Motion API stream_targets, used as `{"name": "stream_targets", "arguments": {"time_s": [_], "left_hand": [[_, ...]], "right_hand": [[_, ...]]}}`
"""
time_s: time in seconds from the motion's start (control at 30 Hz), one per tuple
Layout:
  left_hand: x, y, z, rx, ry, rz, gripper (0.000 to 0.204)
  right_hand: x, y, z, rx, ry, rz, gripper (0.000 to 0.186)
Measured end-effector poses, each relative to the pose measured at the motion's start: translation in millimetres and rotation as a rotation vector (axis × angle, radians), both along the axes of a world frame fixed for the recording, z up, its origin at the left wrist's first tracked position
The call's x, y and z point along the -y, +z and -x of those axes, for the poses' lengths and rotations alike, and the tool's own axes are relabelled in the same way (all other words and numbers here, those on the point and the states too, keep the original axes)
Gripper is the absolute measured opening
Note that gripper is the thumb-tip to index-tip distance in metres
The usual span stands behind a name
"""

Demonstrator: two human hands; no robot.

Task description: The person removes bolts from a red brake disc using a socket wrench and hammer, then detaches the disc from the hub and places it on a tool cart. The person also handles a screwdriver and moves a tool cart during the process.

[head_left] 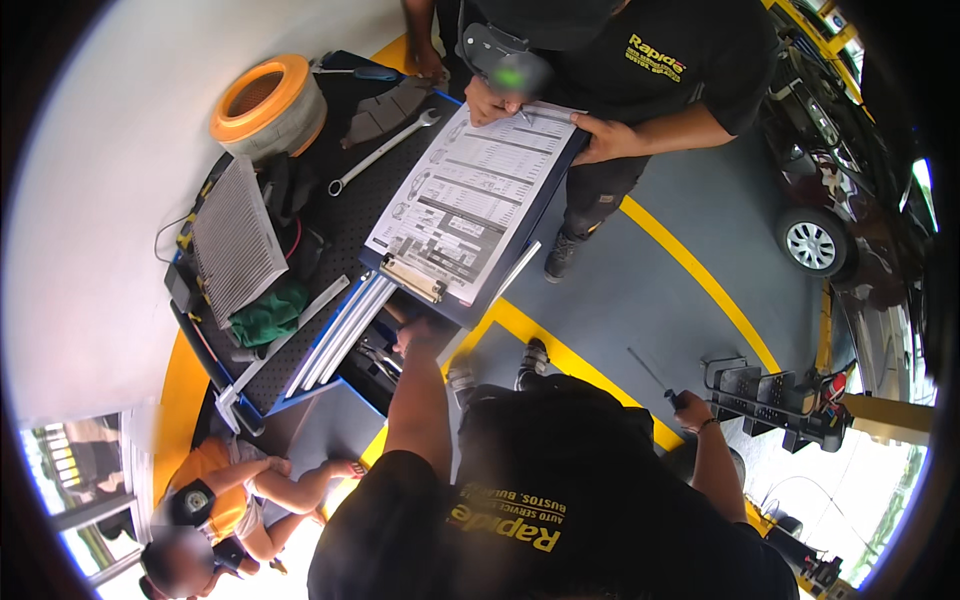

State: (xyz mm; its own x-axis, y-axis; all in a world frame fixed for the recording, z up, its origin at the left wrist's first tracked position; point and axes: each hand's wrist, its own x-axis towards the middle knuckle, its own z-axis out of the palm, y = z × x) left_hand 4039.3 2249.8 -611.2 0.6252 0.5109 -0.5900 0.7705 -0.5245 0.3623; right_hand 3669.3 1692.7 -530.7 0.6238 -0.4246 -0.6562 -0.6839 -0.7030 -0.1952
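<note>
Shows small print (500,165) on the white form (465,200) beyond the left fingers (404,340), yellow lettering (655,54) on black shirts farther (690,85) and nearer (580,470).

At right, the long thin screwdriver-like tool (650,372) is showing a smooth metal shaft and a dark, plastic-looking handle. On the matt black perforated surface (338,228) at left, a long silver wrench (385,152) is gleaming as smooth metal, a pale rectangular pleated filter (238,238) is looking ribbed, and a crumpled green cloth (270,315) is appearing matt. A silver clip (412,279) is shining as metal against matt white printed paper (485,195).
</note>
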Motion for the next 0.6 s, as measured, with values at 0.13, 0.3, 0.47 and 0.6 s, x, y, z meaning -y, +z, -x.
{"name": "stream_targets", "arguments": {"time_s": [0.13,0.3,0.47,0.6], "left_hand": [[-54.1,-107.1,9.5,0.106,0.346,0.495,0.018],[-8.4,-47.8,46.6,0.188,0.618,0.796,0.019],[23.4,-29.5,82.6,0.241,0.681,0.81,0.033],[17.0,-24.7,97.6,0.274,0.622,0.793,0.043]], "right_hand": [[-50.8,-12.3,30.0,-0.164,-0.076,-0.006,0.029],[-94.8,-41.9,40.8,-0.05,-0.167,0.047,0.028],[-127.7,1.0,-28.4,-0.027,-0.093,0.057,0.031],[-147.9,16.7,-69.0,0.103,-0.032,0.064,0.034]]}}
